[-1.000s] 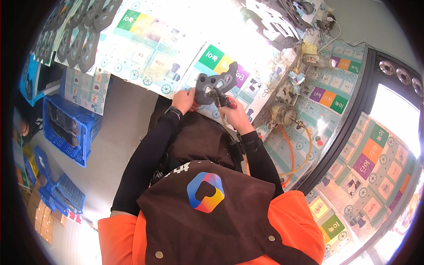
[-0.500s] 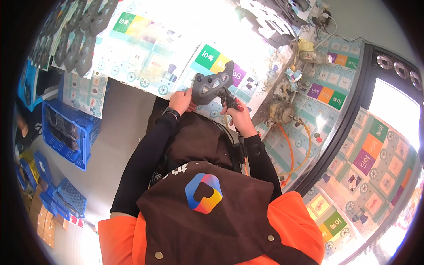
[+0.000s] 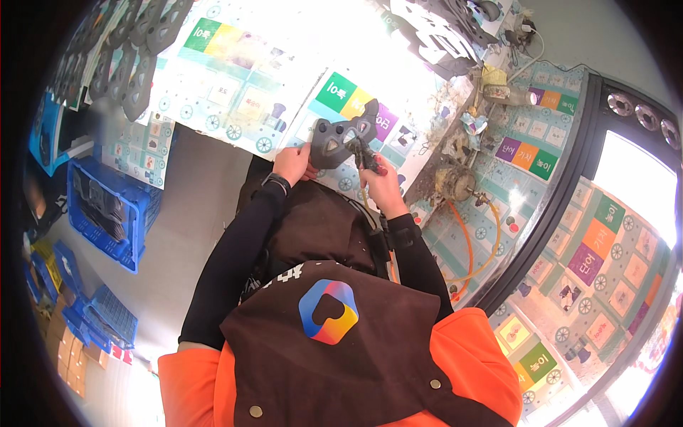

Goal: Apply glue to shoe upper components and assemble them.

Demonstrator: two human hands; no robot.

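My left hand [image 3: 290,166] grips the lower left edge of a dark grey moulded part [image 3: 329,144], a curved piece with light-coloured cut-outs. This part is held up over the near edge of the patterned table. In my right hand [image 3: 384,188] is a grimy spray gun [image 3: 367,155] with a red bit near my fingers. Its nozzle end points up at the right side of the grey part, very close to it; whether they touch I cannot tell. A thin hose runs down from the gun. My fingertips are partly hidden behind what they hold.
More grey parts [image 3: 139,85] lie overlapping at the table's far left, others at the upper right. A blue crate [image 3: 135,242] with dark parts stands at the left. A grime-coated canister [image 3: 454,183] with orange and yellow hoses sits right of the table, near a dark-framed window [image 3: 548,185].
My right hand and the spray gun have shifted and tilted slightly; my left hand and the grey part stay nearly still. At the far left, a blurred shape has appeared beside the stacked parts.
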